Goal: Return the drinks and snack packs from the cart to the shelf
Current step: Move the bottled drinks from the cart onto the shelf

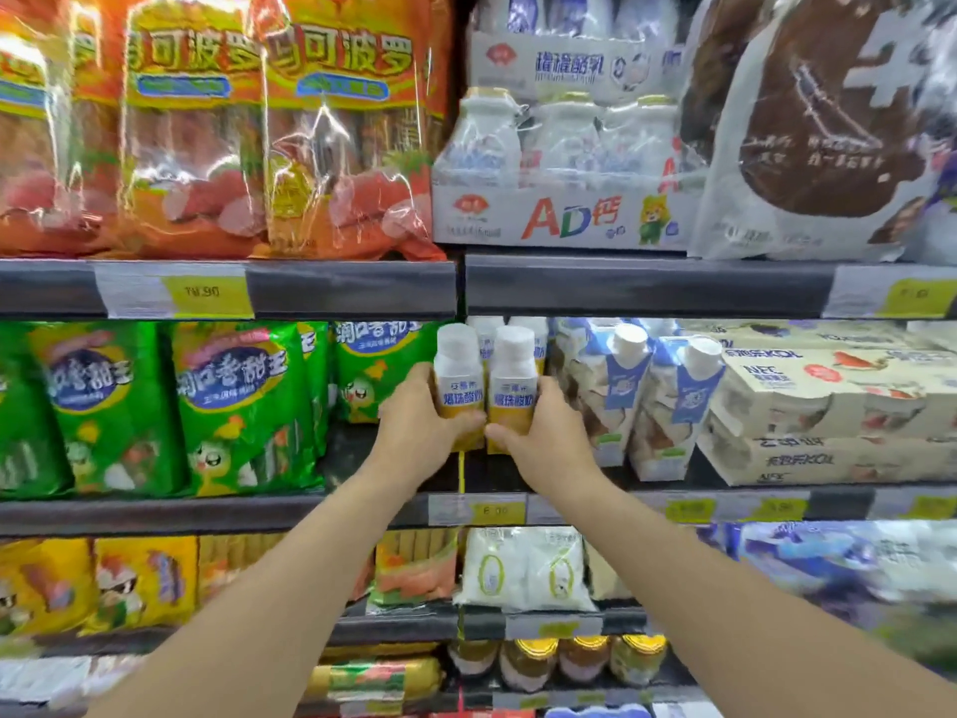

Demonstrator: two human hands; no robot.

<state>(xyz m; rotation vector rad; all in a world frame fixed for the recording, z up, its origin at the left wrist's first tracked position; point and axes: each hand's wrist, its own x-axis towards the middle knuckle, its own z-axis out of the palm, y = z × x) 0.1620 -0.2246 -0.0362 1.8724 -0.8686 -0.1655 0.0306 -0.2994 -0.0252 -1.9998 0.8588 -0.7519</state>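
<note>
Two white yogurt-drink bottles with yellow bases and white caps stand side by side at the middle shelf (331,515). My left hand (419,427) is wrapped around the left bottle (458,378). My right hand (549,437) grips the right bottle (512,380). Both bottles are upright and touch each other, held just above the shelf's front edge, in front of more white bottles of the same kind. The cart is out of view.
Green snack bags (238,406) fill the shelf to the left. Blue-and-white drink cartons (616,386) and beige multipack boxes (828,406) stand to the right. Orange sausage packs (342,127) and bottle multipacks (559,173) sit on the shelf above. White pouches (528,567) lie below.
</note>
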